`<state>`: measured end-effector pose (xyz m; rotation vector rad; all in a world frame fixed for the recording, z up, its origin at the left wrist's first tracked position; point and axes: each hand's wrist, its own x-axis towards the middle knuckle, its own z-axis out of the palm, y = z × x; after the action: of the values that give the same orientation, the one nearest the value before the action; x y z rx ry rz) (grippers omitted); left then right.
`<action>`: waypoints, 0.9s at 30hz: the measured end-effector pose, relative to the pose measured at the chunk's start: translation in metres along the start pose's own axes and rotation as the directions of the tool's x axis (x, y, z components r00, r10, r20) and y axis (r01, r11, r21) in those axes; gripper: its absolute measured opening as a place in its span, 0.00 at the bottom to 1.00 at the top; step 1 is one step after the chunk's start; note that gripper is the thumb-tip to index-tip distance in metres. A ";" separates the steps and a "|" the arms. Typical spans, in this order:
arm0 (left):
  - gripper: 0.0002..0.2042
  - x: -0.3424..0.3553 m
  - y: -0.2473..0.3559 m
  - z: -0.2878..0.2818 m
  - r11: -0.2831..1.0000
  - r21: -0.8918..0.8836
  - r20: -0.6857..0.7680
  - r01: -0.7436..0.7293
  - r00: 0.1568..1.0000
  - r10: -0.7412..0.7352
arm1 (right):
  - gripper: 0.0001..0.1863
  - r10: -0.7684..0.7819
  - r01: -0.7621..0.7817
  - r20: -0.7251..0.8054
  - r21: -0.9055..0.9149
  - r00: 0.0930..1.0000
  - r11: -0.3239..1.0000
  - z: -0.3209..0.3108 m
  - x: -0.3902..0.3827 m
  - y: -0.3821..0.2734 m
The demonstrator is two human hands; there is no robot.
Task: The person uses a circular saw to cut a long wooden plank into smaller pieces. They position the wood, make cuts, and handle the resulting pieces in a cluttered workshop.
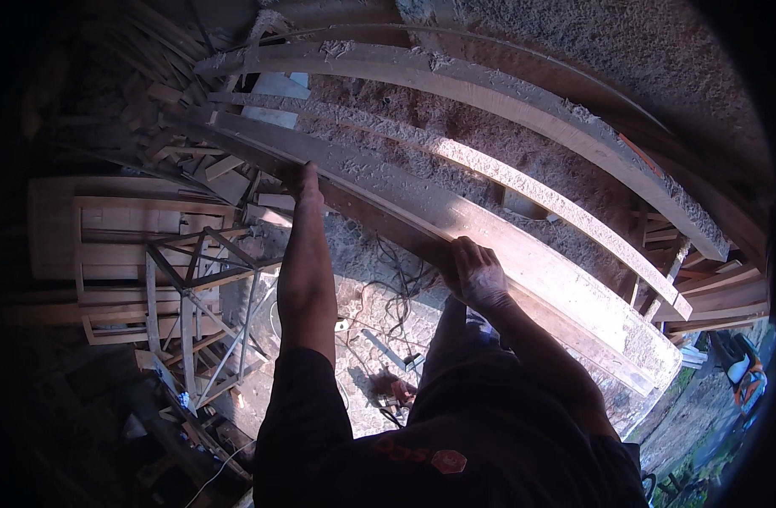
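A long wooden plank [557,315] runs from the upper left to the lower right, along the near edge of a wide board [532,245] dusted with shavings. My left hand [307,184] grips the plank toward its far left part, arm stretched out. Closer to my body, my right hand [479,275] is closed over the same plank, knuckles up and back of the hand pale with dust. Both sets of fingertips are partly hidden by the wood.
Two shaving-covered beams [489,161] lie beyond the board. Left of me stand a slatted wooden frame [77,262] and a thin-legged stand [187,339]. Dark cable [398,296] coils on the floor near a reddish tool-like object [396,394]. Scrap wood [223,165] piles up far left.
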<state>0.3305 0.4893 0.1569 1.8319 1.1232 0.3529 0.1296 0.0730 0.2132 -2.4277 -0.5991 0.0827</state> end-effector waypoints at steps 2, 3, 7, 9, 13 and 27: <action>0.44 -0.007 0.012 0.004 0.997 -0.012 -0.018 0.073 0.997 -0.073 | 0.35 0.024 -0.025 0.016 0.027 1.000 0.999 -0.006 0.004 -0.002; 0.44 -0.011 0.019 0.007 0.995 -0.027 -0.022 0.100 0.995 -0.101 | 0.35 0.021 -0.021 0.010 0.028 1.000 0.999 -0.005 0.005 0.000; 0.45 -0.009 0.026 -0.016 0.999 -0.035 0.031 0.020 0.999 -0.019 | 0.35 0.002 -0.002 0.005 0.043 1.000 0.999 0.002 0.002 0.001; 0.45 -0.019 0.036 -0.009 0.998 -0.039 0.045 0.046 0.998 -0.044 | 0.35 -0.003 0.003 -0.030 0.009 1.000 1.000 0.001 0.000 0.005; 0.45 0.000 0.014 -0.013 0.972 0.228 -0.095 0.063 0.995 -0.042 | 0.33 0.043 -0.044 0.019 0.057 0.999 0.997 -0.004 0.003 -0.005; 0.41 -0.028 0.044 -0.007 0.977 0.195 -0.124 0.091 0.990 -0.067 | 0.30 0.043 -0.043 -0.043 -0.006 0.998 0.999 -0.001 0.005 -0.005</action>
<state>0.3347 0.4634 0.2030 1.9547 1.3501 0.3129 0.1325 0.0780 0.2172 -2.4433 -0.5292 0.0468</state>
